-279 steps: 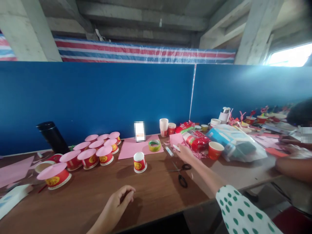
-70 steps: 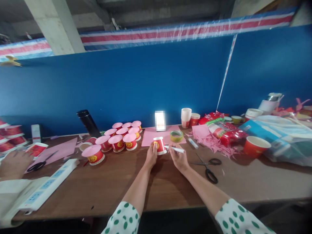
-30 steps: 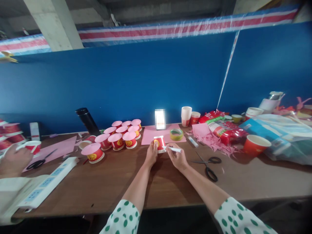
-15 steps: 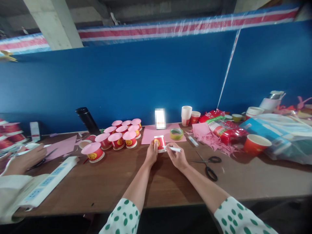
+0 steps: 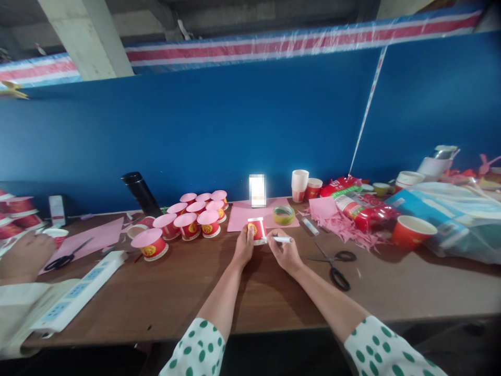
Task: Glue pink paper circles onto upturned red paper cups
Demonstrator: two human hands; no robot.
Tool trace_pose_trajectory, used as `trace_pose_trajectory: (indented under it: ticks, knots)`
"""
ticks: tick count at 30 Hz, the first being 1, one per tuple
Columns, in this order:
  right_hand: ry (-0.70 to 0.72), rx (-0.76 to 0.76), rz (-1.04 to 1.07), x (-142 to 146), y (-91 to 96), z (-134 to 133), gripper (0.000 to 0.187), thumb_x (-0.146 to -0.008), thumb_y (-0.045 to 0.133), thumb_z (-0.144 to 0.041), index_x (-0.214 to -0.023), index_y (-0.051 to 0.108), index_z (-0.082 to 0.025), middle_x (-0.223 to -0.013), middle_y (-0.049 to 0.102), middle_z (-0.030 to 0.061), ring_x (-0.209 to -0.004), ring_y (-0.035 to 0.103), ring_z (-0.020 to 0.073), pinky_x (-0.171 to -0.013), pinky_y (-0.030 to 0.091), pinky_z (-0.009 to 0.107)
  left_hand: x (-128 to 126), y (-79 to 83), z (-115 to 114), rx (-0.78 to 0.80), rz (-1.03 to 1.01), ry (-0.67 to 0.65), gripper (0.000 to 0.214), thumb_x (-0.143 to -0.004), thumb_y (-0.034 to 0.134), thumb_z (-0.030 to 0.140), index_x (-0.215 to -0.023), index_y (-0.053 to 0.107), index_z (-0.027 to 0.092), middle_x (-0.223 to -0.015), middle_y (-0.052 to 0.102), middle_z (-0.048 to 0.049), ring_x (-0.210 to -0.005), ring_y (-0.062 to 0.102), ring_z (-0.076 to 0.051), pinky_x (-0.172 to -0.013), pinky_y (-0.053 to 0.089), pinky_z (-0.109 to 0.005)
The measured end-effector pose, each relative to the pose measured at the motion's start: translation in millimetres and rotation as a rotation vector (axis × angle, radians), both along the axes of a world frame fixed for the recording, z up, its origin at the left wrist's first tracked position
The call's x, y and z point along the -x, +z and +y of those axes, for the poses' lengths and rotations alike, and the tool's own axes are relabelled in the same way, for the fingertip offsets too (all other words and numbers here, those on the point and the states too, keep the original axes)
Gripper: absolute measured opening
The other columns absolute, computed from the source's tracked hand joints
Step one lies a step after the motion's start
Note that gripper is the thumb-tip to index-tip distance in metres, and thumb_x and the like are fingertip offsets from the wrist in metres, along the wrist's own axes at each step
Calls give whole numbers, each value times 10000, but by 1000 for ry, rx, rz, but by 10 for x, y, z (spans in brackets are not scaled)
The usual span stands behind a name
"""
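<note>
My left hand point(image 5: 245, 245) is closed around the side of a red paper cup point(image 5: 257, 231) with a gold emblem and white strips along its edges. Pinched in my right hand point(image 5: 285, 253) is a slim white pen point(image 5: 281, 239), its tip against or very near the cup's lower right edge. Just beyond the cup lie pink paper point(image 5: 240, 215) and a roll of tape point(image 5: 283, 214). Black-handled scissors point(image 5: 334, 261) rest open to the right of my right hand. Left of my hands stand several red cups point(image 5: 209, 226) topped with pink discs.
A co-worker's hand point(image 5: 27, 256) is at the far left, near other scissors point(image 5: 64, 260) and a white power strip point(image 5: 84, 292). A black flask point(image 5: 141, 193) leans at the back. Paper cups point(image 5: 299, 185), red packaging point(image 5: 364, 209) and a plastic bag point(image 5: 457, 224) occupy the right.
The co-worker's hand has shifted left, uncovering the scissors on the pink sheet there. My own hands, the cup and the pen stay almost exactly in place.
</note>
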State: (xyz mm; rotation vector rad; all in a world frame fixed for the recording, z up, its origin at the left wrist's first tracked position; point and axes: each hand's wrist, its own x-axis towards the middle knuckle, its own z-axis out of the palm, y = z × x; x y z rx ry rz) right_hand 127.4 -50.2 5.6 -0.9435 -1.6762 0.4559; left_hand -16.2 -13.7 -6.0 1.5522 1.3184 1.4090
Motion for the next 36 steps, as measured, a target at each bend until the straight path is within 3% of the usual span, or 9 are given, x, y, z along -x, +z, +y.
trace_pose_trajectory:
  ticks: [17,23,36]
  knots:
    - [-54,9,-63,-3,-33,22,234,-849,414,-317,-728,546,-167,-529,503,-15,-442,431,99,-455,357,198,8,-3,7,14,4,19,425,-816,352,515,-957,552,168,-848,629,-64,-794,574,-198,-739,419,-318]
    - [-42,-4,55,-6,-6,6,215,-852,424,-310,-784,568,-165,-676,576,26,-551,497,115,-514,410,205,5,-29,33,14,-31,9,446,-824,322,522,-973,548,168,-876,631,-66,-810,577,-196,-747,427,-311]
    - [-22,10,53,15,-9,5,200,-844,459,-332,-825,576,-171,-683,571,16,-539,489,113,-516,412,211,6,2,7,32,-41,0,433,-820,341,516,-973,544,165,-892,630,-76,-832,577,-207,-763,423,-323]
